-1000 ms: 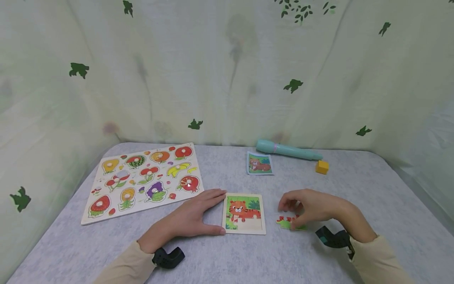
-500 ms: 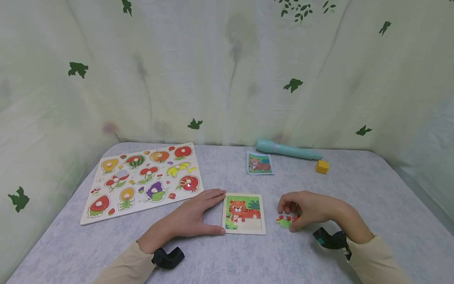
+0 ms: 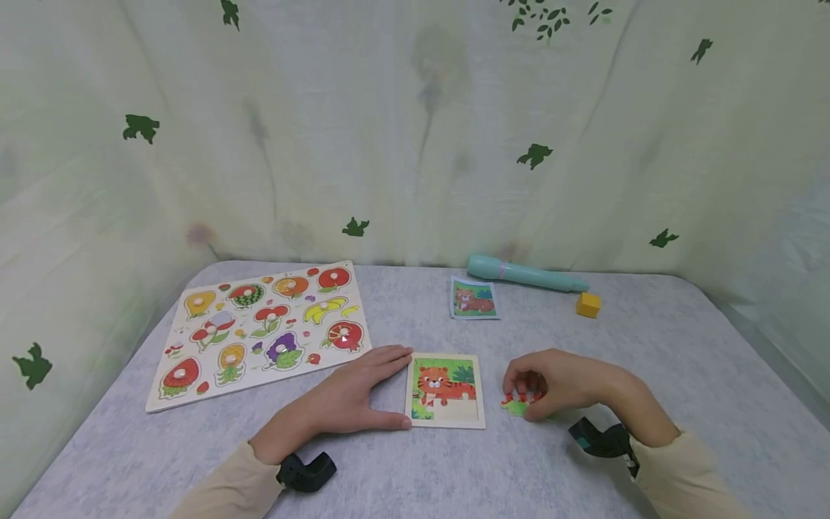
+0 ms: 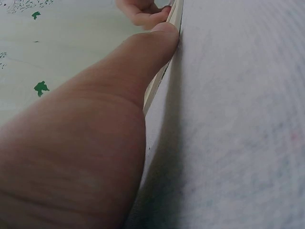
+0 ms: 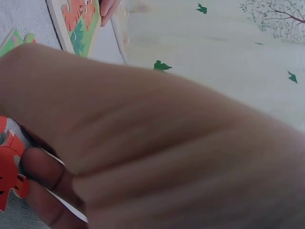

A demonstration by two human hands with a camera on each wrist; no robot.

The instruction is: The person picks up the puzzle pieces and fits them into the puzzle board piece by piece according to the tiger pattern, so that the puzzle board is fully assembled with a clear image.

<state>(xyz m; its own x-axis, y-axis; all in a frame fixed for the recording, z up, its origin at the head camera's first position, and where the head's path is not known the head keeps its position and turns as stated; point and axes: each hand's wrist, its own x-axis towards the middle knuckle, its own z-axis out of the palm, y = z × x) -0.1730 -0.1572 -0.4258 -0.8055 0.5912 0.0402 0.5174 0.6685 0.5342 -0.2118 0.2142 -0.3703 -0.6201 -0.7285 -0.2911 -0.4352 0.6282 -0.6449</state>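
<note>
Left hand (image 3: pixel 353 396) lies flat with straight fingers and thumb braced against the left edge of the tiger puzzle tray (image 3: pixel 446 390). Right hand (image 3: pixel 558 382), fingers curled, pinches a loose orange-and-green puzzle piece (image 3: pixel 516 405) on the grey table (image 3: pixel 454 468), just right of the tray.

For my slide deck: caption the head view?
Left hand steadies tiger puzzle board; right hand grips a loose piece.

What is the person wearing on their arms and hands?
Both arms wear long cream sleeves reaching the wrists. A small black device is strapped at the left wrist; a black one with a teal patch sits at the right wrist. The left hand and right hand are bare.
</note>
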